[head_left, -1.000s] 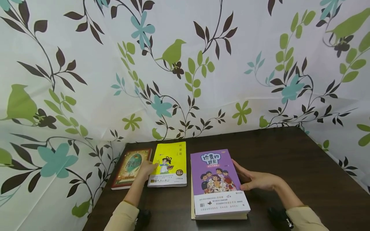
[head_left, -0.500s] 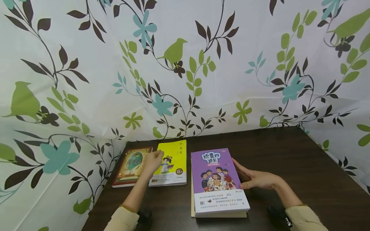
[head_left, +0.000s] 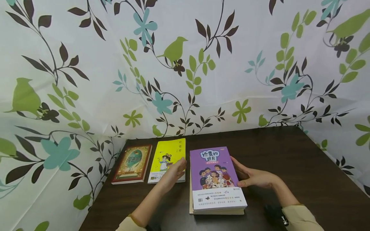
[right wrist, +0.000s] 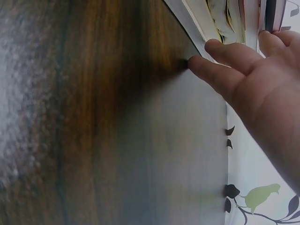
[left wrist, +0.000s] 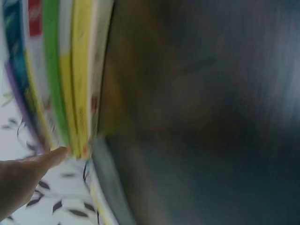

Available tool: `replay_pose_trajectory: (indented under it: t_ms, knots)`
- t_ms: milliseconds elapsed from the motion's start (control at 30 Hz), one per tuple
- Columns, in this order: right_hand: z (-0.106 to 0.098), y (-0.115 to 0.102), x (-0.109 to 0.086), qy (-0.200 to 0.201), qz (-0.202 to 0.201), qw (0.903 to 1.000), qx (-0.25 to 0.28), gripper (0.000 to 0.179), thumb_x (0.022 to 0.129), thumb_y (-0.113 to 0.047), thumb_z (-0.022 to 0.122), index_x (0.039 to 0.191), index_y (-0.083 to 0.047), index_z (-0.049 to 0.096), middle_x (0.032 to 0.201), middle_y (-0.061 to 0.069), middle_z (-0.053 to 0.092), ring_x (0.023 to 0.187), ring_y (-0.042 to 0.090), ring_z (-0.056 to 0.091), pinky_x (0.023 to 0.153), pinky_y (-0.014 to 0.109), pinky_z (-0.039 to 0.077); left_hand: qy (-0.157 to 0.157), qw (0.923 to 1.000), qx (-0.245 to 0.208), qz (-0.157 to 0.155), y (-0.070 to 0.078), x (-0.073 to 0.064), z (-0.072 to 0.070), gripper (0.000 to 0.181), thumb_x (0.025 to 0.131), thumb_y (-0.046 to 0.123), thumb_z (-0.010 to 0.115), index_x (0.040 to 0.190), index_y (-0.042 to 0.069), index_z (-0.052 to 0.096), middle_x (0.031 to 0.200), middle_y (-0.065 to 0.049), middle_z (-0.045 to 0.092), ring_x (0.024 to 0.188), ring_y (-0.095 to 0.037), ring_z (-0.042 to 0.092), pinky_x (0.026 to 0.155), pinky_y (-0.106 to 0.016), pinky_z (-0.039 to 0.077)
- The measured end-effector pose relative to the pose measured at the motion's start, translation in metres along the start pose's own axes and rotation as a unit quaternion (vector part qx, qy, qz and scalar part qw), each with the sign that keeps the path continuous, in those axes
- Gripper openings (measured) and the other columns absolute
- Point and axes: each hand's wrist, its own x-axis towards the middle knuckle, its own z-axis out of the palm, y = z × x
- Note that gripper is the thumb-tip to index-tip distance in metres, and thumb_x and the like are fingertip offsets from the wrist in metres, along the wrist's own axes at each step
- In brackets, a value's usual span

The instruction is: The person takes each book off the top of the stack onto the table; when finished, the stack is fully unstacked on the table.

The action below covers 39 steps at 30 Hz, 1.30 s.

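A stack of several books lies flat, with a purple-covered book (head_left: 212, 175) on top. My right hand (head_left: 257, 178) rests along the stack's right side, thumb near the top cover's edge. In the right wrist view its extended fingers (right wrist: 218, 75) touch the page edges (right wrist: 199, 18). My left hand (head_left: 171, 176) hovers over the lower right of a yellow book (head_left: 170, 150), apart from the stack's left side and holding nothing. The left wrist view, blurred, shows the coloured spines (left wrist: 54, 70) of the stack beyond my left thumb (left wrist: 47, 159).
A red-bordered book (head_left: 131, 163) with a green oval lies left of the yellow one. All the books are on a dark wooden table (head_left: 277, 147). Behind it hangs a white cloth (head_left: 214, 93) patterned with leaves and birds.
My left hand has moved off the area between the red-bordered and yellow books, rightward across the yellow book toward the stack. The right hand and the stack have stayed in place.
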Motion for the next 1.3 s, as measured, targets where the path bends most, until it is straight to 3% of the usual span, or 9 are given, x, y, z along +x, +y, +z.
replay_pose_trajectory:
  t_ms: [100, 200, 400, 667, 800, 933, 1033, 1167, 1300]
  knots:
    - [0.002, 0.000, 0.001, -0.006, -0.004, 1.0000, 0.004, 0.103, 0.093, -0.023, 0.065, 0.154, -0.035, -0.017, 0.160, 0.017, -0.027, 0.144, 0.054, -0.010, 0.110, 0.073, 0.017, -0.003, 0.9996, -0.026, -0.013, -0.012, -0.002, 0.013, 0.077, 0.102, 0.048, 0.031, 0.153, -0.007, 0.014, 0.160, -0.026, 0.013, 0.147, -0.045, 0.014, 0.119, -0.058, 0.015]
    - [0.005, 0.000, 0.002, -0.012, -0.009, 0.9999, 0.007, 0.104, 0.093, -0.023, 0.065, 0.154, -0.033, -0.018, 0.159, 0.017, -0.028, 0.144, 0.053, -0.012, 0.111, 0.072, 0.018, -0.006, 0.9982, -0.056, -0.019, -0.022, -0.004, 0.019, 0.065, 0.098, 0.024, 0.031, 0.155, -0.003, 0.014, 0.162, -0.022, 0.012, 0.148, -0.042, 0.015, 0.120, -0.058, 0.014]
    - [0.003, -0.001, 0.000, -0.003, -0.008, 0.9999, 0.005, 0.105, 0.093, -0.023, 0.065, 0.154, -0.032, -0.019, 0.159, 0.018, -0.027, 0.144, 0.054, -0.009, 0.111, 0.072, 0.017, -0.053, 0.9971, -0.051, -0.022, -0.034, -0.002, 0.015, 0.085, 0.081, -0.006, 0.045, 0.158, 0.008, 0.010, 0.164, -0.016, 0.007, 0.150, -0.039, 0.011, 0.120, -0.056, 0.011]
    - [0.000, -0.010, -0.004, 0.021, 0.008, 0.9996, -0.019, 0.105, 0.090, -0.026, 0.069, 0.156, -0.030, -0.014, 0.161, 0.019, -0.022, 0.145, 0.054, -0.007, 0.108, 0.076, 0.013, -0.119, 0.9927, -0.015, -0.013, -0.035, 0.001, 0.004, 0.092, 0.088, -0.006, 0.061, 0.159, 0.017, 0.007, 0.165, -0.010, 0.004, 0.151, -0.033, 0.011, 0.119, -0.049, 0.019]
    - [0.003, -0.019, -0.010, 0.069, 0.010, 0.9960, -0.056, 0.100, 0.089, -0.027, 0.071, 0.159, -0.021, -0.001, 0.162, 0.024, -0.007, 0.143, 0.058, 0.008, 0.105, 0.073, 0.027, -0.121, 0.9924, 0.008, -0.020, -0.031, 0.003, 0.003, 0.092, 0.088, -0.007, 0.061, 0.159, 0.016, 0.007, 0.165, -0.010, 0.004, 0.150, -0.033, 0.014, 0.117, -0.048, 0.026]
    - [0.017, -0.030, -0.015, 0.158, 0.013, 0.9835, -0.087, 0.078, 0.091, -0.030, 0.070, 0.152, -0.003, 0.029, 0.149, 0.028, 0.036, 0.125, 0.047, 0.050, 0.095, 0.057, 0.049, -0.118, 0.9925, 0.025, -0.021, -0.029, 0.004, 0.004, 0.092, 0.087, -0.008, 0.063, 0.158, 0.013, 0.008, 0.165, -0.011, 0.005, 0.149, -0.034, 0.018, 0.115, -0.046, 0.030]
    - [0.032, -0.039, -0.015, 0.218, 0.028, 0.9690, -0.113, 0.063, 0.089, -0.033, 0.072, 0.133, 0.007, 0.051, 0.112, 0.019, 0.064, 0.097, 0.027, 0.063, 0.080, 0.040, 0.056, -0.114, 0.9927, 0.033, -0.020, -0.030, 0.004, 0.005, 0.092, 0.086, -0.008, 0.065, 0.158, 0.011, 0.010, 0.165, -0.012, 0.007, 0.148, -0.035, 0.021, 0.114, -0.046, 0.032]
    - [0.046, -0.046, -0.013, 0.268, 0.055, 0.9510, -0.144, 0.049, 0.082, -0.033, 0.078, 0.109, 0.005, 0.063, 0.081, 0.005, 0.063, 0.073, 0.016, 0.058, 0.061, 0.029, 0.051, -0.108, 0.9926, 0.054, -0.016, -0.028, 0.003, 0.003, 0.091, 0.086, -0.006, 0.067, 0.158, 0.012, 0.013, 0.165, -0.012, 0.008, 0.147, -0.035, 0.024, 0.112, -0.045, 0.035]
    - [0.052, -0.048, -0.007, 0.297, 0.072, 0.9405, -0.148, 0.038, 0.081, -0.030, 0.080, 0.096, 0.001, 0.064, 0.077, 0.004, 0.062, 0.068, 0.015, 0.057, 0.058, 0.029, 0.050, -0.099, 0.9922, 0.075, -0.009, -0.025, 0.003, 0.000, 0.092, 0.085, -0.007, 0.068, 0.158, 0.010, 0.014, 0.165, -0.014, 0.008, 0.145, -0.037, 0.027, 0.109, -0.044, 0.039]
